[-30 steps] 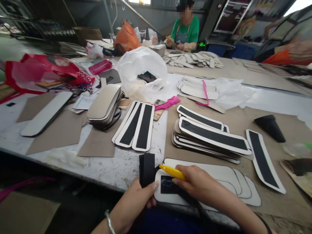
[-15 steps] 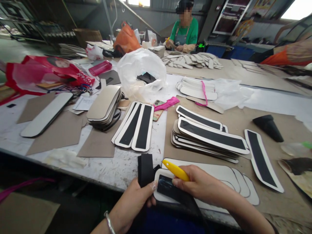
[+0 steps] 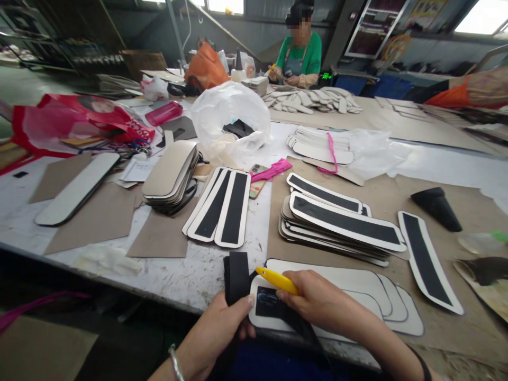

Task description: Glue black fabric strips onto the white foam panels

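Observation:
At the table's front edge, my left hand (image 3: 222, 323) pinches the rounded end of a white panel with a black strip (image 3: 266, 301) on it. The thumb lies on the panel's top and the fingers curl beneath. Beside that thumb stands a folded black strip (image 3: 238, 275). My right hand (image 3: 313, 296) is closed around a yellow-handled tool (image 3: 278, 279), its working end hidden under the hand. That hand rests over the black strip, whose loose part trails down past the table edge. White panels (image 3: 357, 278) lie fanned out behind the right hand.
Stacked strip-covered panels (image 3: 341, 217) lie ahead, with more panels (image 3: 234, 211) left of them. A black cone-shaped piece (image 3: 436, 206) is at right. Farther back are a clear plastic bag (image 3: 230, 106), a phone (image 3: 257, 185) and a person in green (image 3: 299, 58) across the table.
My right hand and the yellow-handled tool have shifted slightly left along the black strip. My left hand keeps its hold on the panel's end.

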The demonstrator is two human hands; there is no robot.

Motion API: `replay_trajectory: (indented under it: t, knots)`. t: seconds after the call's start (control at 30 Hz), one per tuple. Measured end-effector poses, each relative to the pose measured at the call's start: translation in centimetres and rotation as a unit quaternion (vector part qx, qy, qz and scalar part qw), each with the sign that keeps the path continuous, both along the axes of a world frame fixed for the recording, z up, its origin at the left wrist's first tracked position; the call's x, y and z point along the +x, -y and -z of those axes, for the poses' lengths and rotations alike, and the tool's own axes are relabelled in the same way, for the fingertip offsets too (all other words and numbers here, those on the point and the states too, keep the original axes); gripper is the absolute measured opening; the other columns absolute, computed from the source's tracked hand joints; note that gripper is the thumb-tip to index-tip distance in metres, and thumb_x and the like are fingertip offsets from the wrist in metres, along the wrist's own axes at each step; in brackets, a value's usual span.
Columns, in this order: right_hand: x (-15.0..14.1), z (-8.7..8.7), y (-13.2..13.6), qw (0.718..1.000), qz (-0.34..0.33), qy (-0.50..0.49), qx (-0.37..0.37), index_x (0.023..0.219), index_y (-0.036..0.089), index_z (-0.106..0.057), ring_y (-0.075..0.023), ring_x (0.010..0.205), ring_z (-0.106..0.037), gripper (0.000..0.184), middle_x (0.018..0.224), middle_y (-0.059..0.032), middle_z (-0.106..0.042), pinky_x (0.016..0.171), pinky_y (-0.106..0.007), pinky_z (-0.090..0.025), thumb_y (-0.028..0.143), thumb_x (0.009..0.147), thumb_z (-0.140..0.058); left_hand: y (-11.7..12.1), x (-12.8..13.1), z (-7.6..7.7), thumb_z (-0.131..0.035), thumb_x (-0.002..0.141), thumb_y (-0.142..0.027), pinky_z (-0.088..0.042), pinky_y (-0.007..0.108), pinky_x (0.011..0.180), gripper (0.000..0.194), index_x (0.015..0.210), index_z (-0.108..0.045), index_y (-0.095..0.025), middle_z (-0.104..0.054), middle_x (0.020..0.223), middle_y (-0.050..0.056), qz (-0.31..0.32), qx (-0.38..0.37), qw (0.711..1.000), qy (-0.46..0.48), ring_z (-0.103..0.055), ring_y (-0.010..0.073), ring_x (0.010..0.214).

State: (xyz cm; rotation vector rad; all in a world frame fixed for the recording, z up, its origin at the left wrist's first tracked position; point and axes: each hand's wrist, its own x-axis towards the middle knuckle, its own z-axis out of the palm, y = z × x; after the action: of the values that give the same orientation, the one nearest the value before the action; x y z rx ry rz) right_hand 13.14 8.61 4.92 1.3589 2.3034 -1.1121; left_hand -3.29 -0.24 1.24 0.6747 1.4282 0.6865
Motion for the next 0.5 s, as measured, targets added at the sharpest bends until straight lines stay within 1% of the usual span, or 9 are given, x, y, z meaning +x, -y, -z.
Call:
replay_trajectory:
  t: [0.17, 0.23, 0.33, 0.43, 0.47, 0.5]
  knots:
    - [0.0, 0.3, 0.0, 1.0, -0.005, -0.004, 0.017, 0.074, 0.016, -0.059, -0.0133, 0.057, -0.05, 0.02, 0.067, -0.0038, -0.061, 0.052, -0.023, -0.03, 0.032, 0.079, -0.047, -0.1, 0.0, -0.3, -0.046, 0.078, -0.039, -0.034, 0.025, 0.054, 0.028, 0.067, -0.053, -0.014, -0.055, 0.052, 0.001, 0.003, -0.002, 1.0, -0.014, -0.045, 0.0106, 0.05]
    - [0.0, 0.5, -0.1, 1.0, -0.011, -0.007, 0.021, 0.075, 0.017, -0.06, -0.0139, 0.059, -0.052, 0.02, 0.069, -0.0039, -0.062, 0.053, -0.023, -0.031, 0.031, 0.079, -0.047, -0.2, 0.2, -0.4, -0.049, 0.076, -0.041, -0.033, 0.024, 0.05, 0.029, 0.068, -0.054, -0.013, -0.054, 0.049, 0.0, 0.002, -0.007, 1.0, -0.02, -0.044, 0.01, 0.047]
    - [-0.1, 0.5, 0.0, 0.999, -0.015, -0.001, 0.036, 0.08, 0.017, -0.062, -0.0154, 0.063, -0.056, 0.022, 0.073, -0.0049, -0.064, 0.054, -0.023, -0.032, 0.032, 0.079, -0.046, -0.4, 0.6, -0.2, -0.059, 0.068, -0.046, -0.029, 0.022, 0.044, 0.033, 0.068, -0.055, -0.014, -0.052, 0.045, -0.001, -0.014, -0.005, 0.999, -0.029, -0.043, 0.0094, 0.042]
    - [0.0, 0.1, 0.3, 0.998, -0.02, 0.007, 0.06, 0.084, 0.018, -0.064, -0.0184, 0.069, -0.06, 0.024, 0.077, -0.006, -0.067, 0.055, -0.023, -0.034, 0.032, 0.079, -0.045, -0.3, 0.9, 0.4, -0.062, 0.065, -0.049, -0.026, 0.023, 0.04, 0.036, 0.057, -0.055, -0.015, -0.048, 0.036, -0.002, -0.027, 0.003, 0.998, -0.062, -0.039, 0.0095, 0.035]
    - [0.0, -0.2, 0.5, 0.997, -0.026, 0.01, 0.068, 0.085, 0.019, -0.065, -0.0194, 0.072, -0.061, 0.025, 0.078, -0.0064, -0.068, 0.055, -0.023, -0.035, 0.032, 0.078, -0.045, -0.2, 0.9, 0.5, -0.061, 0.065, -0.051, -0.027, 0.024, 0.039, 0.038, 0.051, -0.054, -0.015, -0.046, 0.034, -0.002, -0.028, 0.003, 0.996, -0.082, -0.038, 0.0097, 0.033]
    - [0.1, -0.4, 0.6, 0.997, -0.031, 0.016, 0.073, 0.087, 0.019, -0.066, -0.0203, 0.073, -0.062, 0.027, 0.079, -0.007, -0.069, 0.055, -0.024, -0.035, 0.033, 0.078, -0.045, -0.1, 0.9, 0.7, -0.062, 0.065, -0.051, -0.029, 0.025, 0.039, 0.04, 0.047, -0.054, -0.016, -0.047, 0.034, 0.0, -0.029, 0.003, 0.994, -0.101, -0.04, 0.0112, 0.034]
